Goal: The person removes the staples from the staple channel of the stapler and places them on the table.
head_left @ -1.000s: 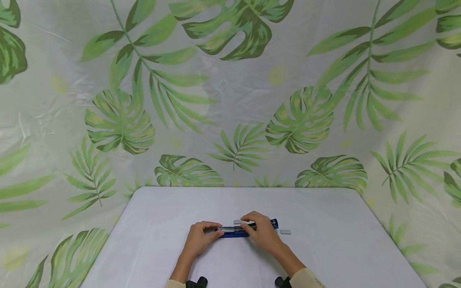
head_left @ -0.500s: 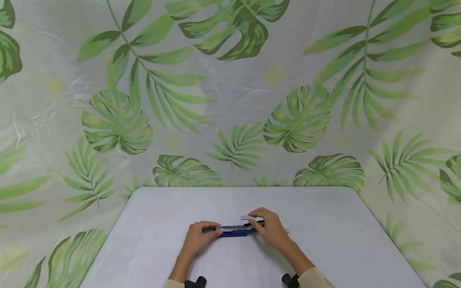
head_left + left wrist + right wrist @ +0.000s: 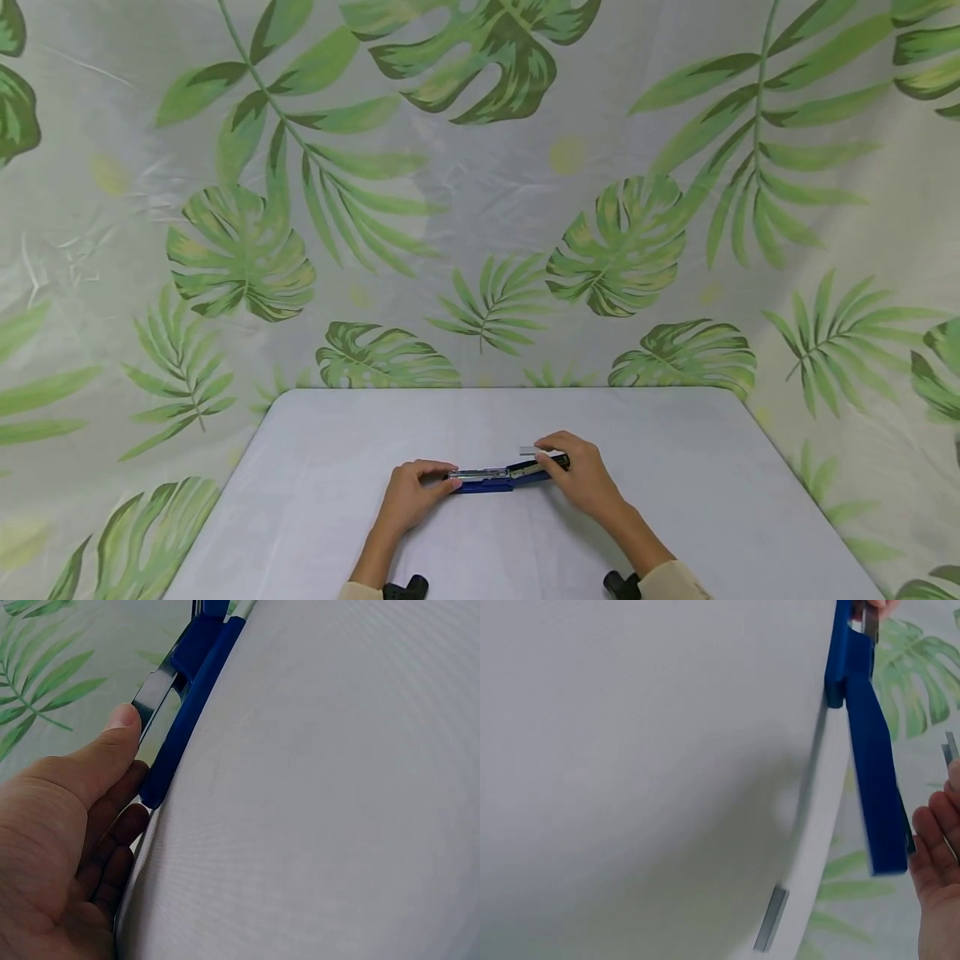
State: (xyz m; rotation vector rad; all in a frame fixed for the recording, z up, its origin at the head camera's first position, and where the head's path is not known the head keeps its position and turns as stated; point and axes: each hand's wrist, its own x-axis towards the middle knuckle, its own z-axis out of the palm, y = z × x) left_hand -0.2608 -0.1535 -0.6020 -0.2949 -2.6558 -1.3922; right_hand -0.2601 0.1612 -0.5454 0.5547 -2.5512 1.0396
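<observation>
A blue stapler (image 3: 483,485) lies spread open on the white table, its metal magazine (image 3: 477,475) exposed and its top arm (image 3: 875,772) swung back toward the right. My left hand (image 3: 411,497) pinches the stapler's left end, with the thumb on the metal part in the left wrist view. Between the thumb and finger of my right hand (image 3: 583,475) is a short grey strip of staples (image 3: 528,451). The other fingers (image 3: 930,840) of that hand are right at the end of the top arm. A second staple strip (image 3: 771,919) lies on the table beneath.
The white table (image 3: 337,433) has rounded far corners. Behind it hangs a leaf-patterned curtain (image 3: 480,208). Dark wrist-worn devices, one by the left wrist (image 3: 406,587) and one by the right, show at the bottom edge of the head view.
My right hand has moved right and slightly away with the staple strip, uncovering the stapler's hinge. The loose strip is now hidden behind that hand in the head view. My left hand stays put.
</observation>
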